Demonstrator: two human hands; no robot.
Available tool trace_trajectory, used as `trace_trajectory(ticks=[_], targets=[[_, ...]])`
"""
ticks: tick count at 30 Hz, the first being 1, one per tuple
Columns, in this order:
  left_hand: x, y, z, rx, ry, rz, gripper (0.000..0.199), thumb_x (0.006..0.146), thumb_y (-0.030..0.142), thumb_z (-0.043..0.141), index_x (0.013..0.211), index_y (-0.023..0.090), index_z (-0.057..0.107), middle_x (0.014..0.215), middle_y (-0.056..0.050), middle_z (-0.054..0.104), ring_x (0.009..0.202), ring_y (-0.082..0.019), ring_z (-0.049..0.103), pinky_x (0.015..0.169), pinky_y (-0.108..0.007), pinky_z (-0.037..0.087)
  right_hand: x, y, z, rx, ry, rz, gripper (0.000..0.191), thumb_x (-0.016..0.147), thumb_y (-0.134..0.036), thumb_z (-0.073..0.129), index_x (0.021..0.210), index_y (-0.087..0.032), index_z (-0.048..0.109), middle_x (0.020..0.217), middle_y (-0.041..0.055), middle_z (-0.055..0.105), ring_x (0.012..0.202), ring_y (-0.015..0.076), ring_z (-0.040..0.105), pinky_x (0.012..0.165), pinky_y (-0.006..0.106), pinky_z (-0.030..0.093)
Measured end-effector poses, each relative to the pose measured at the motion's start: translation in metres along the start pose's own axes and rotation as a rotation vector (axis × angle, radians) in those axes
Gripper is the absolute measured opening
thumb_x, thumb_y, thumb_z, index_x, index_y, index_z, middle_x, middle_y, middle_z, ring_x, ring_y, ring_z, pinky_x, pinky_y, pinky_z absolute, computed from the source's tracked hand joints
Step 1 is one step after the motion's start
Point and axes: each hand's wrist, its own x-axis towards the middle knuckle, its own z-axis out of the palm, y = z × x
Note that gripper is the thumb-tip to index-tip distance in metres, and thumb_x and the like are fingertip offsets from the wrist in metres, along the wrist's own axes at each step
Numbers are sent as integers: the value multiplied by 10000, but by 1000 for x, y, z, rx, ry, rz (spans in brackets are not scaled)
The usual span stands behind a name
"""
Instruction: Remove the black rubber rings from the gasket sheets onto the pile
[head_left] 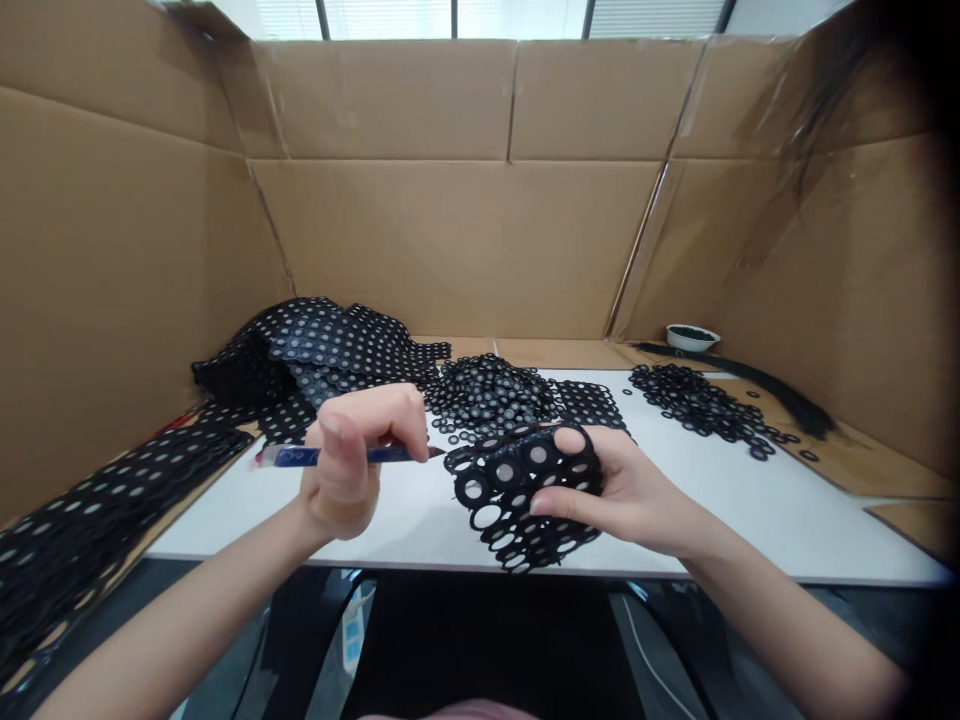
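My left hand (352, 460) grips a blue utility knife (330, 456), whose thin blade points right toward the sheet in my other hand. My right hand (619, 490) holds a bunched piece of black perforated rubber sheet (510, 490) with round ring-shaped openings. The blade tip sits just left of that piece, and I cannot tell whether they touch. Some of the piece's openings show white discs or the table through them. My fingers hide part of the sheet.
A white table (750, 525) holds a heap of black rings (487, 392) and scattered rings (697, 405). Stacked perforated sheets (322, 340) lie at left, more sheets (97, 510) hang over the left edge, and a white bowl (691, 338) stands against cardboard walls (450, 240).
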Motion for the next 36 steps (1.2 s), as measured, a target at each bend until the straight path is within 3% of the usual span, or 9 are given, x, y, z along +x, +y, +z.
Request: trace_trajectory(ticks=[7, 13, 20, 27, 36], targets=[[-7, -2, -3, 93, -37, 39, 651, 957, 570, 154, 656, 176, 574, 557, -52, 508, 514, -107, 469, 475, -258, 316, 2, 1, 0, -99, 59, -57, 111, 816, -248, 696, 799, -171, 617, 764, 0, 625, 694, 119, 561, 637, 222, 450], [-6, -3, -3, 54, -100, 173, 367, 971, 398, 366, 766, 155, 550, 599, -31, 484, 564, -92, 475, 521, -238, 360, 4, 6, 1, -155, 123, -36, 131, 822, -274, 690, 825, -158, 630, 850, 34, 655, 744, 146, 585, 655, 249, 457], [-2, 6, -6, 91, -125, 224, 160, 899, 252, 563, 801, 129, 535, 635, -8, 528, 594, -64, 499, 540, -196, 392, 1, 7, 0, -145, 218, -12, 176, 812, -308, 700, 753, -170, 609, 737, 3, 635, 678, 131, 574, 631, 239, 461], [1, 21, 0, 299, -252, 316, 187, 891, 298, 575, 796, 147, 520, 652, -23, 587, 603, -78, 550, 564, -207, 439, 2, 5, -1, -181, 232, -31, 172, 809, -309, 701, 754, -168, 619, 715, 5, 628, 647, 130, 565, 591, 236, 458], [6, 14, 10, 620, -298, 678, 275, 828, 287, 658, 687, 148, 468, 628, -26, 587, 560, -102, 510, 527, -245, 385, 5, -2, -1, -253, 222, -40, 206, 830, -316, 675, 727, -167, 577, 647, -13, 570, 603, 114, 512, 556, 229, 411]])
